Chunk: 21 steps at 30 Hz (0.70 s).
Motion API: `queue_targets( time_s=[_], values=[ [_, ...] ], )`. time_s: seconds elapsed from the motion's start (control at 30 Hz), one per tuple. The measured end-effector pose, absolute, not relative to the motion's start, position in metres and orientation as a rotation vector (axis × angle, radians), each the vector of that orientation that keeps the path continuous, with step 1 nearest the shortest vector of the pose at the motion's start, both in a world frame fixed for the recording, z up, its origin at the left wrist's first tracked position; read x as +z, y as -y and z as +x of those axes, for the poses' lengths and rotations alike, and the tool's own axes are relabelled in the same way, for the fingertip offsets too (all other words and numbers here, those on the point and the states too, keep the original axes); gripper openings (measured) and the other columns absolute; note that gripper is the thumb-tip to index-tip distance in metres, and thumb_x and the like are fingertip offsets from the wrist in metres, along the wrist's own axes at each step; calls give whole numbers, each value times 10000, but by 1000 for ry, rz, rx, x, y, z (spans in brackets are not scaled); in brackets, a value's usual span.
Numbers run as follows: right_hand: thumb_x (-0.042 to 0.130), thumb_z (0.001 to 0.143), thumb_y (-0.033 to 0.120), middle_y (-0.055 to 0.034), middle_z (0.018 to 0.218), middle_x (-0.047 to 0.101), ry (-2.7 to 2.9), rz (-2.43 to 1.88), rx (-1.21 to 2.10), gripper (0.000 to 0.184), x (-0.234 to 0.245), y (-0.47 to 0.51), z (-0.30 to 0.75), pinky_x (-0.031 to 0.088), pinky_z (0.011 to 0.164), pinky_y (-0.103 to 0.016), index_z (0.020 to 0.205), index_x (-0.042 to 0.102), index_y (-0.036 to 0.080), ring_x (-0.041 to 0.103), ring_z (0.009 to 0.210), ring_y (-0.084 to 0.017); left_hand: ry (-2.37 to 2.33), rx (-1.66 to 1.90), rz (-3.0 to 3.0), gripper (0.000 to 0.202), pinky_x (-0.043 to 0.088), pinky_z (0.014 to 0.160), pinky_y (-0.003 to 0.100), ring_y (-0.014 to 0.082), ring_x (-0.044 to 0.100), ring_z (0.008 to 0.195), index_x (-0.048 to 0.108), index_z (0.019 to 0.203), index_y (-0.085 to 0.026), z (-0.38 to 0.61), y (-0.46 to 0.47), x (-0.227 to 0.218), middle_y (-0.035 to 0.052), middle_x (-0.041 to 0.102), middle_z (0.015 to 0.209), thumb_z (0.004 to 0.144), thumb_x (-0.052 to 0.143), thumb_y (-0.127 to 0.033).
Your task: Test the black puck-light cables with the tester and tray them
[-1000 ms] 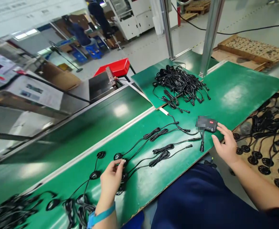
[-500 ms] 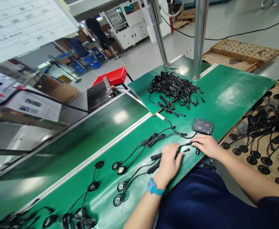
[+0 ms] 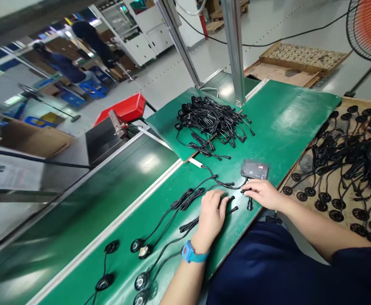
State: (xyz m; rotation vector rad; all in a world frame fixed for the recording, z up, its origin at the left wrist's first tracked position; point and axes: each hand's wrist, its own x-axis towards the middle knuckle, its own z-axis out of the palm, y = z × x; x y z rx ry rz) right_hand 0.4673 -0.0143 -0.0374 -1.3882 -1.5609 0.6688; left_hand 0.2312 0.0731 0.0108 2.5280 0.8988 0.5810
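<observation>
My left hand (image 3: 211,216) is closed around a black cable, whose connector end (image 3: 231,198) sticks out past the fingertips. A second cable's connector (image 3: 234,209) lies on the green table just beside it. My right hand (image 3: 263,194) pinches a short black connector (image 3: 243,192) by the small black box (image 3: 254,170). There is a small gap between the two held connectors. Another connector (image 3: 250,204) hangs below my right fingers. Coiled cable (image 3: 189,224) runs from under my left hand to round black discs (image 3: 142,280). Two more coiled cables (image 3: 185,201) lie beyond, leading toward the box.
A heap of black cables (image 3: 211,118) lies at the back of the green table (image 3: 293,123). On the right, a wooden board (image 3: 303,216) bears many more disc-ended cables. A metal post (image 3: 234,55) rises behind. A red bin (image 3: 122,109) and a fan (image 3: 368,31) stand farther off.
The cable in my left hand and the connector in my right hand, which met between the hands, are now apart. My view has shifted, so things sit farther left.
</observation>
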Motion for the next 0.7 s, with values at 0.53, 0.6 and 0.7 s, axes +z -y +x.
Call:
queue_targets(
  time_s=[0.53, 0.6, 0.7],
  values=[
    [592, 1041, 376, -69, 941, 721, 1472, -1322, 572, 245, -33, 13, 458, 554, 723, -290, 1063, 760, 200, 669, 785, -167, -727, 627, 2558, 100, 498, 877, 390, 222, 636, 972, 681, 1031, -208, 251, -91, 0, 59, 720, 1027, 1010, 601, -265],
    [587, 1044, 356, -70, 966, 727, 1485, -1302, 571, 231, -33, 14, 459, 570, 771, -307, 1085, 760, 208, 685, 838, -178, -756, 578, 2559, 128, 480, 847, 377, 216, 637, 928, 686, 1015, -202, 255, -85, 1, 53, 722, 977, 1017, 598, -296],
    [582, 1045, 318, -69, 1020, 735, 1527, -1310, 530, 217, -35, 17, 459, 580, 849, -340, 1137, 753, 223, 698, 911, -195, -800, 529, 2565, 177, 463, 843, 360, 205, 638, 902, 695, 1014, -196, 261, -81, 2, 52, 717, 939, 1028, 582, -331]
  ],
)
